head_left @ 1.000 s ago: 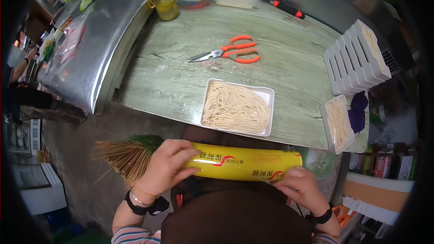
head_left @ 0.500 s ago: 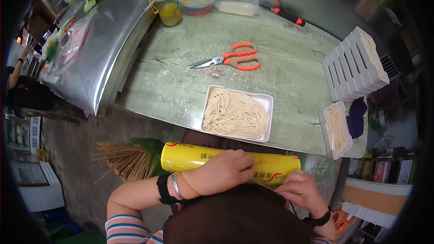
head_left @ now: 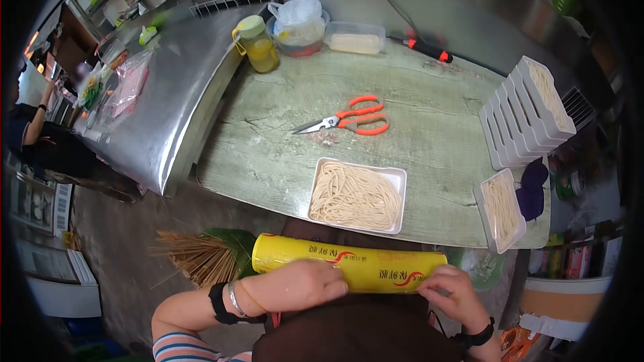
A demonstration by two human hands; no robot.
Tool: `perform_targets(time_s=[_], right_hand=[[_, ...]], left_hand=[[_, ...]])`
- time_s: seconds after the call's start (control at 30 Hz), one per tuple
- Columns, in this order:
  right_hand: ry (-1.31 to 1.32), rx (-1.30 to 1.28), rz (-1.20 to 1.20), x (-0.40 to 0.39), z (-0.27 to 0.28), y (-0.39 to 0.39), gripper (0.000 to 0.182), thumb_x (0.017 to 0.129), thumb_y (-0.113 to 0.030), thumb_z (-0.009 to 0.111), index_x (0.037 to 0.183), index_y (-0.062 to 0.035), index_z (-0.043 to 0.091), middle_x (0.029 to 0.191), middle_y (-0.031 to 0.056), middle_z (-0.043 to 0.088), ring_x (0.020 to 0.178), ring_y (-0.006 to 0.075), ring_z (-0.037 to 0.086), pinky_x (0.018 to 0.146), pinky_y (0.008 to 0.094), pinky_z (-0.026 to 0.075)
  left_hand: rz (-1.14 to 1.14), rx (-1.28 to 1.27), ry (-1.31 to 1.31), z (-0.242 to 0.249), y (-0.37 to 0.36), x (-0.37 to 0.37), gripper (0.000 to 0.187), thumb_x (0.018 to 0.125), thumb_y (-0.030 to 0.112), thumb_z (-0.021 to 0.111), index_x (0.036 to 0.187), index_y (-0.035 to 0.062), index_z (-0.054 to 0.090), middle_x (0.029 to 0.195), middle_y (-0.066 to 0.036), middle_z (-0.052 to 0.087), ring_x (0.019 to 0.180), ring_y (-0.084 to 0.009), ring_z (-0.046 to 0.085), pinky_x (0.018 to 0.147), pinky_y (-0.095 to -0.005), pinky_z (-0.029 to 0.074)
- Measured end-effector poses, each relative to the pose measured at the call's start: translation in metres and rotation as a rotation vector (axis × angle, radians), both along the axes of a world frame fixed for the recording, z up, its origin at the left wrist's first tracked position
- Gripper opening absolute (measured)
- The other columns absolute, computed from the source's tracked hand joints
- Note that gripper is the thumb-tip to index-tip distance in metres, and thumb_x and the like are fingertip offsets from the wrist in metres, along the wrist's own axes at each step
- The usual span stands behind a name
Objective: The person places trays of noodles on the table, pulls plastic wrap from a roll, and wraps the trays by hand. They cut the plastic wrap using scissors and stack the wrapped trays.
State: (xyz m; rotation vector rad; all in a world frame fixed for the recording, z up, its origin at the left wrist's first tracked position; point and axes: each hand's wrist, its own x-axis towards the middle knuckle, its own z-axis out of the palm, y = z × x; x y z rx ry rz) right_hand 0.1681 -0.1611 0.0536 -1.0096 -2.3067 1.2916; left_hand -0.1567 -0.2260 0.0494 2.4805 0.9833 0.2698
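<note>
One yellow roll (head_left: 359, 263) is lying crosswise just off the surface (head_left: 439, 161)'s near edge, right hand (head_left: 457, 293) pinching it near the right end, left hand (head_left: 305, 286) curling mid-roll, grip unclear.

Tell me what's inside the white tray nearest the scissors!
Pale noodles lie inside the white tray, with bare tray showing at one corner. They cover most of the bottom, so anything under them is hidden.

White glare streaks the steel counter (head_left: 168, 97) within a dark-edged fisheye view.
</note>
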Motion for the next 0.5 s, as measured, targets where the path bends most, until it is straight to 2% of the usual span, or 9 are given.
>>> perform_targets(time_s=[0.1, 0.2, 0.27, 0.33, 0.4, 0.43, 0.47, 0.5], right_hand=[[-0.01, -0.026, -0.034, 0.002, -0.003, -0.001, 0.009, 0.077, -0.011, 0.069, 0.083, -0.0055, 0.067, 0.072, 0.0067, 0.059, 0.068, 0.0239, 0.058, 0.06, 0.0327, 0.044], [-0.019, -0.018, -0.041, 0.002, -0.001, 0.001, 0.009, 0.077, -0.011, 0.069, 0.083, -0.0049, 0.066, 0.071, 0.0068, 0.058, 0.067, 0.0234, 0.057, 0.059, 0.0326, 0.044], [-0.015, 0.014, -0.032, 0.005, -0.003, 0.0, 0.009, 0.077, -0.011, 0.069, 0.083, -0.0047, 0.066, 0.071, 0.0068, 0.058, 0.067, 0.023, 0.057, 0.059, 0.0324, 0.044], [-0.013, 0.031, -0.05, 0.005, -0.013, 0.0, 0.01, 0.077, -0.011, 0.071, 0.076, -0.0037, 0.064, 0.067, 0.0068, 0.057, 0.063, 0.0193, 0.055, 0.057, 0.0296, 0.041], [0.008, 0.082, -0.098, 0.001, -0.016, 0.0, 0.013, 0.078, -0.012, 0.07, 0.072, -0.003, 0.063, 0.063, 0.0061, 0.058, 0.057, 0.0191, 0.055, 0.054, 0.0296, 0.042], [0.065, 0.082, -0.095, -0.012, 0.016, -0.002, 0.013, 0.084, -0.01, 0.064, 0.083, 0.0019, 0.06, 0.066, 0.0117, 0.052, 0.059, 0.0226, 0.048, 0.055, 0.0338, 0.038], [0.074, 0.022, -0.142, -0.013, 0.014, -0.005, 0.011, 0.083, -0.009, 0.065, 0.084, 0.0015, 0.061, 0.066, 0.0112, 0.051, 0.058, 0.0211, 0.047, 0.054, 0.0324, 0.037], [0.028, 0.087, -0.13, -0.008, 0.004, -0.004, 0.01, 0.082, -0.009, 0.065, 0.084, 0.0006, 0.063, 0.066, 0.0103, 0.052, 0.057, 0.0201, 0.047, 0.053, 0.0321, 0.037]], left_hand=[[-0.038, -0.059, -0.002, 0.0, -0.009, 0.003, 0.017, 0.082, 0.014, 0.053, 0.097, 0.0072, 0.052, 0.088, -0.008, 0.053, 0.083, -0.0236, 0.059, 0.069, -0.0342, 0.051], [0.055, 0.108, 0.017, -0.006, -0.005, -0.01, 0.014, 0.081, 0.015, 0.054, 0.092, 0.0075, 0.052, 0.085, -0.007, 0.051, 0.08, -0.0244, 0.058, 0.068, -0.0344, 0.05], [0.074, 0.106, 0.026, -0.006, -0.007, -0.022, 0.012, 0.08, 0.015, 0.054, 0.09, 0.0076, 0.052, 0.085, -0.007, 0.051, 0.079, -0.0247, 0.057, 0.067, -0.0349, 0.049], [0.118, 0.115, -0.025, -0.004, -0.012, -0.032, 0.01, 0.081, 0.017, 0.055, 0.084, 0.0079, 0.052, 0.084, -0.008, 0.052, 0.076, -0.0261, 0.056, 0.065, -0.0365, 0.047], [0.097, 0.08, -0.069, -0.015, -0.021, -0.035, 0.008, 0.086, 0.016, 0.052, 0.086, 0.0078, 0.051, 0.081, -0.01, 0.053, 0.078, -0.0272, 0.057, 0.067, -0.0388, 0.047], [0.072, 0.033, -0.027, -0.012, -0.023, -0.033, 0.008, 0.088, 0.015, 0.049, 0.09, 0.0075, 0.051, 0.081, -0.009, 0.053, 0.078, -0.0274, 0.057, 0.069, -0.0395, 0.047], [0.09, 0.092, -0.102, -0.018, -0.025, -0.03, 0.006, 0.086, 0.013, 0.046, 0.089, 0.0074, 0.047, 0.076, -0.009, 0.052, 0.071, -0.0273, 0.057, 0.065, -0.0386, 0.047], [0.134, 0.098, -0.092, -0.02, -0.029, -0.028, 0.005, 0.085, 0.01, 0.055, 0.087, 0.0063, 0.052, 0.076, -0.009, 0.056, 0.07, -0.0273, 0.059, 0.063, -0.0376, 0.048]])
